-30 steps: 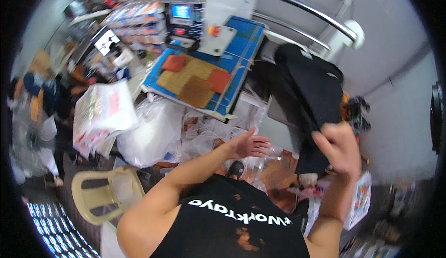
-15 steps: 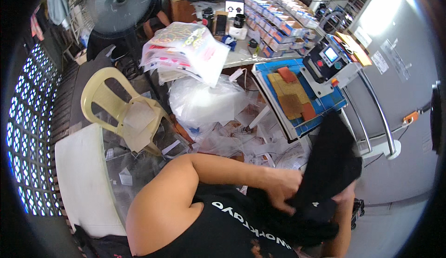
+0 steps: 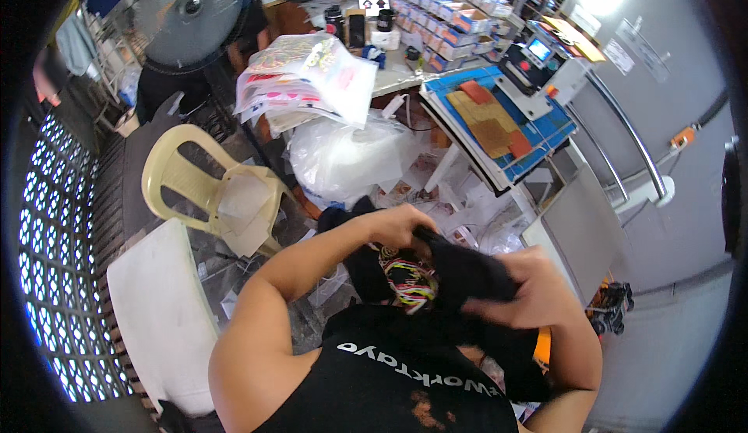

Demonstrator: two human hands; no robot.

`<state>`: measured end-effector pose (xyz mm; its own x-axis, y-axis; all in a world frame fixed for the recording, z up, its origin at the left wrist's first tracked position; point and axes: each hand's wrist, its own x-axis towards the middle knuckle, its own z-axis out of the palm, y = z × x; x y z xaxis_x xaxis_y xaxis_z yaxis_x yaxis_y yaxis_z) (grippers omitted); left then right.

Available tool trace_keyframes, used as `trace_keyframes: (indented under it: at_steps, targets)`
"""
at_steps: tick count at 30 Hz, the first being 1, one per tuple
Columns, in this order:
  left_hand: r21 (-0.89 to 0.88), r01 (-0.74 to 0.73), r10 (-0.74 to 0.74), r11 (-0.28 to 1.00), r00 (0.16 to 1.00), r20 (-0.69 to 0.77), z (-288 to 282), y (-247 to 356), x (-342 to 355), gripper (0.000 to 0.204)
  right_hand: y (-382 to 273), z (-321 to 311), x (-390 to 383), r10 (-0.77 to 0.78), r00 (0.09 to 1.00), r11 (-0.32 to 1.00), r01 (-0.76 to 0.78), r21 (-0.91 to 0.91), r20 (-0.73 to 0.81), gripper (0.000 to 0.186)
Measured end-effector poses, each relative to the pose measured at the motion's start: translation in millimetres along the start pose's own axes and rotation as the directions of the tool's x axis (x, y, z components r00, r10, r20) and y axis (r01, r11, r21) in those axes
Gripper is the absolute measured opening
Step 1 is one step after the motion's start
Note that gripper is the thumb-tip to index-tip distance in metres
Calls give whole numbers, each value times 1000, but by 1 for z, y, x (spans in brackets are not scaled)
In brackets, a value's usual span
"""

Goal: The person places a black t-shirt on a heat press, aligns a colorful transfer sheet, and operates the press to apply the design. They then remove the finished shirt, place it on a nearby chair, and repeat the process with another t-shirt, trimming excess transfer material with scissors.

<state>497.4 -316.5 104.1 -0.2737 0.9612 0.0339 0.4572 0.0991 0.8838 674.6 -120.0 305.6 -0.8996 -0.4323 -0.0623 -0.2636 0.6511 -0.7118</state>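
black garment (image 3: 467, 273) with a multicoloured print is bunched between both hands, close in front of the person's chest. left hand (image 3: 405, 226) curls its fingers closed over the upper edge of the cloth, knuckles up, with a dark fold of the fabric trailing off beyond its wrist side. right hand (image 3: 538, 296) grips the other end, fingers wrapped shut into the cloth, and more of the fabric hangs down below it. the printed patch of the garment (image 3: 405, 277) sits just under the left hand, between the two forearms. beyond the left hand lies a large clear plastic bag (image 3: 351, 156) on the floor amid scattered paper, and farther off a stack of printed sheets in plastic (image 3: 308, 78). out past the right hand stands a heat press with a blue platen (image 3: 506, 125) carrying brown and orange pieces. off to the left hand's outer side is a cream plastic chair (image 3: 210, 191) and a white table (image 3: 160, 308).
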Motion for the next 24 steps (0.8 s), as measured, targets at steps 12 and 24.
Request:
trace_keyframes:
  at_steps: [12,24]
  targets:
    - [56,22,14,998,818,-576,31,-19,41,34,82,24,-204,224,290,887,-457,72,-930,31]
    - [391,-34,224,920,863,-452,-40,130,272,16,267,-27,-451,61,-371,426,-830,360,-927,24]
